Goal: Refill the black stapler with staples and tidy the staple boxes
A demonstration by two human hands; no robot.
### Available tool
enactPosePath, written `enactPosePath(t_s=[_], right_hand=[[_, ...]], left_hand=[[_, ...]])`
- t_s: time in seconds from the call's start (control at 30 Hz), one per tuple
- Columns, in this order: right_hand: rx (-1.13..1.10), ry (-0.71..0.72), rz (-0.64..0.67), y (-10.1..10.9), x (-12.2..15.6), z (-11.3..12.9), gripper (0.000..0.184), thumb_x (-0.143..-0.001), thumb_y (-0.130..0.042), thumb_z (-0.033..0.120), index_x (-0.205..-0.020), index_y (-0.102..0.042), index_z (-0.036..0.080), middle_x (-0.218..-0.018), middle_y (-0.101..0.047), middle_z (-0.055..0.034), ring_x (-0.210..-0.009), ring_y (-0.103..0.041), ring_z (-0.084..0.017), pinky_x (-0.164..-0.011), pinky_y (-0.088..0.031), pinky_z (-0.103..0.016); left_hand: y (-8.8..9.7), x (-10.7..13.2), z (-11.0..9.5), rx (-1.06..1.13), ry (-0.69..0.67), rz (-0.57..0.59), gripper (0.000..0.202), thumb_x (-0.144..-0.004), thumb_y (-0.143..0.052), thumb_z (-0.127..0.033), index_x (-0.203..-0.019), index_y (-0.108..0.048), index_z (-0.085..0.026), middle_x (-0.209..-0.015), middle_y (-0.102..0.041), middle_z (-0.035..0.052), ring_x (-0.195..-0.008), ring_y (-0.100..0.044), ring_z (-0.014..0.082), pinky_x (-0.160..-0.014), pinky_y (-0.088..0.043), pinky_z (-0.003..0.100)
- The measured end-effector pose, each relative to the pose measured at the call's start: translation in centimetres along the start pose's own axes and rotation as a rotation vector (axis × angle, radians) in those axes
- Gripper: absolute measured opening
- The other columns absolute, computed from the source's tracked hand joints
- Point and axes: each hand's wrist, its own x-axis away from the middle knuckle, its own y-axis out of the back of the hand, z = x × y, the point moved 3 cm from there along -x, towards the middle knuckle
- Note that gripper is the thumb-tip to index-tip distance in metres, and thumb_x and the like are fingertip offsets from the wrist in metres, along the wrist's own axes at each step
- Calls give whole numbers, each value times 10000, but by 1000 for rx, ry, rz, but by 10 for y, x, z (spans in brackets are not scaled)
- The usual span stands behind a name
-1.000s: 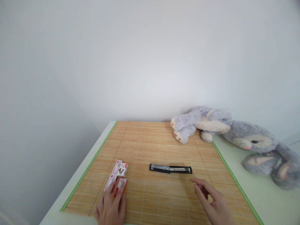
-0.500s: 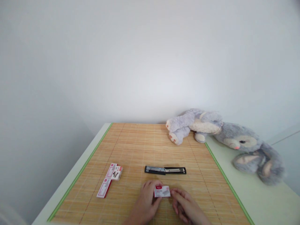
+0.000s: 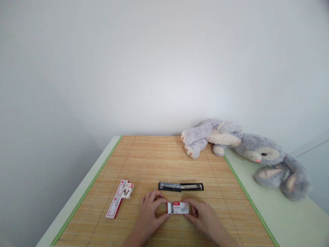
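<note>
A small red-and-white staple box [image 3: 179, 208] is held level just above or on the mat; I cannot tell whether it touches. My left hand [image 3: 151, 213] pinches its left end between thumb and forefinger. At the right end, the thumb and fingers of my right hand [image 3: 203, 215] grip the box too. A narrow grey gap shows near its left end, where the box looks slid partly open. Just beyond the hands lies a black stapler [image 3: 181, 186], swung wide open and flat, its metal rail showing.
To the left lie several more red-and-white boxes, among them a long one [image 3: 113, 207] and a smaller one with a dark picture [image 3: 127, 191]. A bamboo mat [image 3: 151, 157] with green edging covers the table. A grey plush rabbit [image 3: 226, 139] lies at the back right by the wall.
My right hand has closed on the box's right end. My left hand has shifted left to its left end, and a grey gap now shows in the box.
</note>
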Motion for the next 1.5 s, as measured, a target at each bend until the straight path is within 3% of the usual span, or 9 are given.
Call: enactPosePath(t_s=[0.13, 0.23, 0.37, 0.5, 0.63, 0.97, 1.27, 1.4, 1.5], right_hand=[[23, -19, -6, 11, 3, -11, 443, -857, -715, 268, -1297, -714, 326, -743, -697, 39, -692, -643, -166, -639, -367, -257], [26, -5, -31, 15, 3, -2, 475, -851, -742, 309, -1323, -696, 324, -735, -699, 43, -686, -649, -172, -634, -377, -258], [129, 124, -10, 11, -10, 36, 210, -932, -650, 321, -1088, -791, 339, -817, -762, 23, -737, -684, -177, -659, -401, -259], [249, 209, 53, 0, -32, 63, 166, -877, -669, 269, -914, -826, 307, -884, -810, -24, -823, -724, -227, -715, -433, -278], [278, 238, 71, -7, -46, 69, 144, -831, -678, 262, -783, -813, 268, -803, -799, -58, -790, -720, -251, -727, -435, -298], [70, 147, -21, 16, -26, 28, 122, -857, -636, 238, -879, -756, 238, -701, -717, 21, -628, -635, -141, -576, -366, -229], [-10, 76, -79, 19, -5, -3, 106, -862, -687, 329, -904, -743, 249, -696, -658, 37, -664, -607, -152, -635, -387, -251], [99, 31, -50, 28, -1, -12, 469, -789, -774, 373, -1249, -712, 306, -764, -682, 41, -716, -634, -178, -668, -382, -267], [124, 50, -10, 29, -2, -9, 435, -820, -733, 343, -1255, -735, 341, -781, -703, 32, -726, -639, -177, -666, -371, -265]], left_hand=[[0, 0, 4, 3, 15, -8, 377, -787, -855, -375, -1144, -738, -414, -1277, -659, -6, -1246, -565, 289, -1078, -394, 449], [-1, 1, 5, 8, 13, -3, 380, -792, -850, -373, -1150, -730, -414, -1286, -656, -10, -1252, -557, 286, -1073, -391, 442], [0, 1, 3, 0, 13, 1, 369, -797, -843, -391, -1149, -734, -401, -1285, -658, 7, -1248, -555, 298, -1062, -390, 447], [1, 0, 2, -3, 17, 5, 347, -810, -834, -426, -1142, -736, -406, -1275, -661, 6, -1237, -556, 296, -1063, -381, 452], [0, 1, 3, 2, 20, 1, 362, -790, -854, -393, -1134, -740, -412, -1277, -658, 0, -1242, -553, 289, -1067, -378, 442], [-1, 1, 5, 11, 25, -3, 389, -766, -869, -377, -1132, -740, -405, -1272, -656, -6, -1242, -549, 281, -1067, -370, 429], [2, 0, 1, 8, 37, 16, 413, -766, -860, -384, -1156, -723, -392, -1232, -675, -9, -1206, -560, 276, -1043, -366, 419], [2, -1, 2, 18, 29, 62, 395, -790, -837, -404, -1170, -732, -388, -1100, -714, -3, -1117, -595, 270, -1042, -359, 436], [0, -5, 1, 25, 30, 93, 372, -791, -832, -405, -1152, -745, -391, -1032, -727, -10, -1080, -609, 271, -1039, -358, 450]])
